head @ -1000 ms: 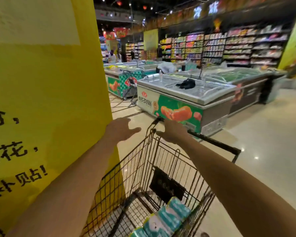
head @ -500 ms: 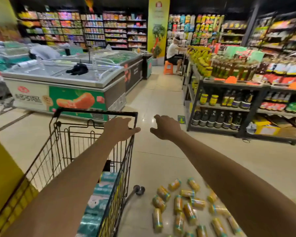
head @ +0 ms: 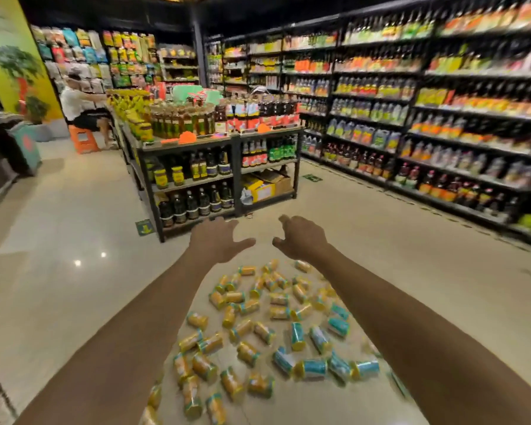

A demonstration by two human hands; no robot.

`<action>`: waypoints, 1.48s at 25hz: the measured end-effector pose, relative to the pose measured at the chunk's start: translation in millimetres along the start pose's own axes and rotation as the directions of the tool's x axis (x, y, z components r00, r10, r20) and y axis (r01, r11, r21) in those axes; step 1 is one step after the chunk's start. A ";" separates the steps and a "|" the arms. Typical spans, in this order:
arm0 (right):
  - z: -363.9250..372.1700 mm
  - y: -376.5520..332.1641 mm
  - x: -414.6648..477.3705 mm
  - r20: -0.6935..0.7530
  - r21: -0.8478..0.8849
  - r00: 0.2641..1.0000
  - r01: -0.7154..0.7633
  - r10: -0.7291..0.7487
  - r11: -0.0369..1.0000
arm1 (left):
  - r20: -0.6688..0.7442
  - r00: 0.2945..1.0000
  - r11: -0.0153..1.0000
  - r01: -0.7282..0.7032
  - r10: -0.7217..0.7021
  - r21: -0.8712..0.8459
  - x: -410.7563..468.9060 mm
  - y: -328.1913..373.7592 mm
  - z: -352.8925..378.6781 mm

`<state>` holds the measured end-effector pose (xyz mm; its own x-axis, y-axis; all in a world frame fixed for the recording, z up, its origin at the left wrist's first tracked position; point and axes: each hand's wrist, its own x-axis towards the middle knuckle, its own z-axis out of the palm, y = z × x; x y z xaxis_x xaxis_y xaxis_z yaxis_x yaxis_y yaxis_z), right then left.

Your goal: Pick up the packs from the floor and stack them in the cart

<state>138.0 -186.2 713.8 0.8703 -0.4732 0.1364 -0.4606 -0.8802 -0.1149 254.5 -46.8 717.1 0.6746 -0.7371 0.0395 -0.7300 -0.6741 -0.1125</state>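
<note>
Yellow packs (head: 241, 329): scattered on the floor (head: 74, 210), lying on their sides between the forearms.
Teal packs (head: 314, 368): at the heap's right edge, near the right forearm.
Left hand (head: 216, 240): fingers spread, empty, over the heap's far edge.
Right hand (head: 301, 237): fingers loosely curled, empty, beside the left.
Shelf (head: 196, 142): bottles, beyond both hands.

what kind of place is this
Most likely a supermarket aisle: long shelves packed with bottles run along the right, a low rack holds more bottles and jars, and small packs lie scattered on the tiled floor.
</note>
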 end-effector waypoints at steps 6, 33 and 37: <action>-18.7 214.1 -109.7 0.014 -0.061 0.954 -0.298 0.300 0.953 | -0.030 0.969 0.969 -0.247 0.246 -0.034 17.8 229.8 4.4; 76.3 692.3 -21.8 0.314 -0.066 0.786 -0.542 0.533 0.838 | 0.216 0.911 0.932 -0.319 0.351 -0.169 293.6 678.6 115.3; 118.3 746.9 36.6 0.399 -0.077 0.804 -0.449 0.440 0.890 | 0.254 0.932 0.954 -0.207 0.260 -0.218 349.8 706.9 159.8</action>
<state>-153.5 -856.5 516.6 0.5669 -0.7531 -0.3337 -0.8142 -0.5739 -0.0881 -8.0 -773.6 492.7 0.4666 -0.8501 -0.2442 -0.8597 -0.5007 0.1007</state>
